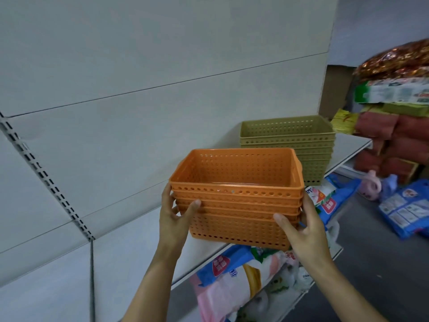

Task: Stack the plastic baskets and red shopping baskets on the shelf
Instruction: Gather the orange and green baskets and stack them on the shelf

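Probably a shop or its stockroom: pale metal shelf (348,156) on slotted uprights (46,175), nested stacks of perforated plastic baskets (320,145) on it, packaged goods (236,282) crammed below the shelf, more packets and bags (394,108) heaped beyond its far end.

A pale grey metal shelf (348,156) runs along the slotted back wall, and a nested stack of olive-green perforated plastic baskets (320,145) stands directly on it toward the far end. Nearer the camera, a nested stack of orange perforated plastic baskets (236,198) sits at its front edge (whether its base rests on the shelf cannot be told).
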Demonstrator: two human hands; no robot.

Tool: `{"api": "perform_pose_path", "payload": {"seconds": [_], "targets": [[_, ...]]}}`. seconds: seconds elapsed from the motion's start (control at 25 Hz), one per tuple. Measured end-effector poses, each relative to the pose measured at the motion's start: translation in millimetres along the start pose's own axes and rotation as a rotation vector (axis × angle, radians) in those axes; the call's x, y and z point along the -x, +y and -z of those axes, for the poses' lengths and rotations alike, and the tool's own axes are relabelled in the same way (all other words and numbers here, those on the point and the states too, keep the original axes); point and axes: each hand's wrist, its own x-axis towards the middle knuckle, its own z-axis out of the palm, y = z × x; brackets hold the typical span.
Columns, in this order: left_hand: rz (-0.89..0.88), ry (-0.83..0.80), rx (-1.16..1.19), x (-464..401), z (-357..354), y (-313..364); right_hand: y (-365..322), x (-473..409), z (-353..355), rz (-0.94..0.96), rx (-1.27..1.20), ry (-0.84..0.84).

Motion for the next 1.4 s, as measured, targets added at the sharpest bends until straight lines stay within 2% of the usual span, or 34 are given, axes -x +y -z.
{"api": "perform_pose_path", "payload": {"seconds": [0.2,0.4,0.8,1.08,1.4], "targets": [[-0.011,0.074,0.018,6,-7,32,-22,-5,17,0.064,0.011,0.028],[-0.154,0.110,-0.016,-4,-29,85,-62,-35,51,0.187,0.017,0.085],[-0.374,0.144,0.017,-71,-149,175,-121,-172,159,0.460,0.048,0.091],[-0.402,0.150,0.026,-134,-204,172,-92,-251,175,0.447,0.010,0.081],[-0.356,0.127,0.045,-191,-209,122,-40,-294,145,0.366,-0.015,0.038]]}}
